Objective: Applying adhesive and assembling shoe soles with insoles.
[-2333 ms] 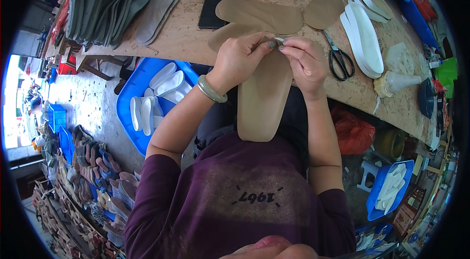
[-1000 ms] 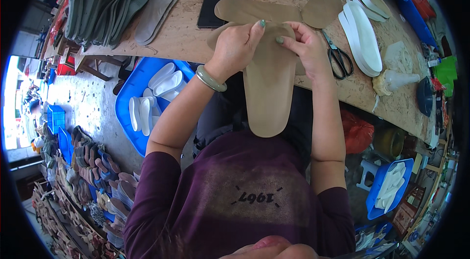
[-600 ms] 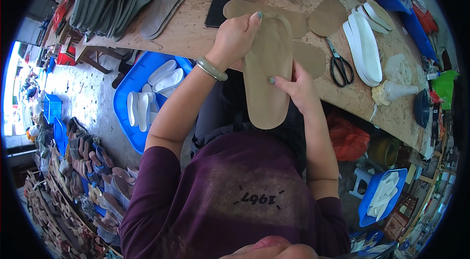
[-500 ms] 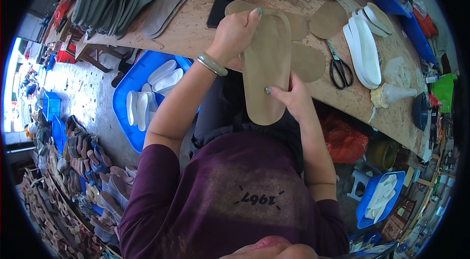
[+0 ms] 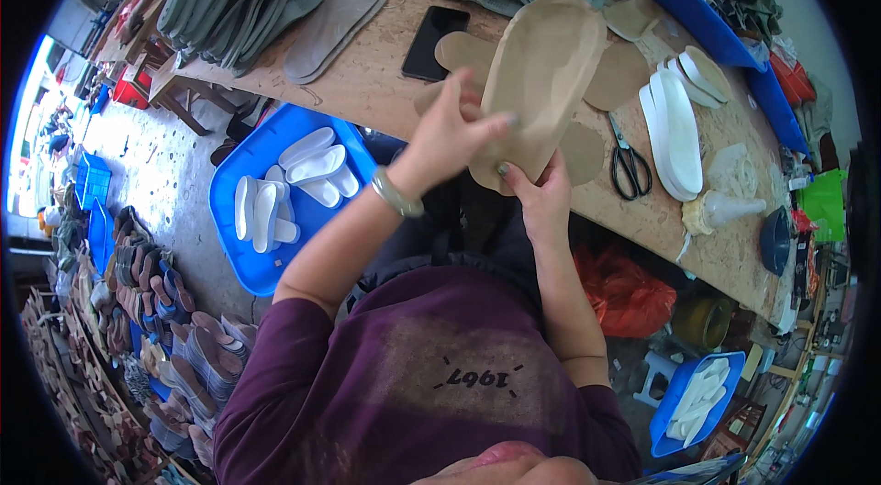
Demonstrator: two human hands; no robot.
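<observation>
A tan insole [image 5: 549, 58] is tilted up over the table's front edge, its wide end away from me. My right hand [image 5: 541, 196] grips its near end, thumb on top and fingers underneath. At the insole's lower left is my left hand [image 5: 450, 132], smeared by motion, with thumb and fingers apart. Its thumb overlaps the insole's edge; I cannot tell whether it touches. More tan insole pieces lie beneath and around, including one on the right [image 5: 617, 79]. Black-handled scissors [image 5: 630, 159] rest to the right, beside white shoe soles [image 5: 674, 132].
Stacked grey insoles [image 5: 225, 12] and a black phone [image 5: 435, 43] occupy the wooden table [image 5: 376, 100]. A whitish bottle [image 5: 725, 208] lies at the right. Below left, a blue tub [image 5: 234, 251] holds white soles. A red plastic bag [image 5: 629, 292] hangs under the table.
The insole has swung up and away, its far end now farther right. My left hand has come off its upper part, down toward the near end. My right hand still grips the near end.
</observation>
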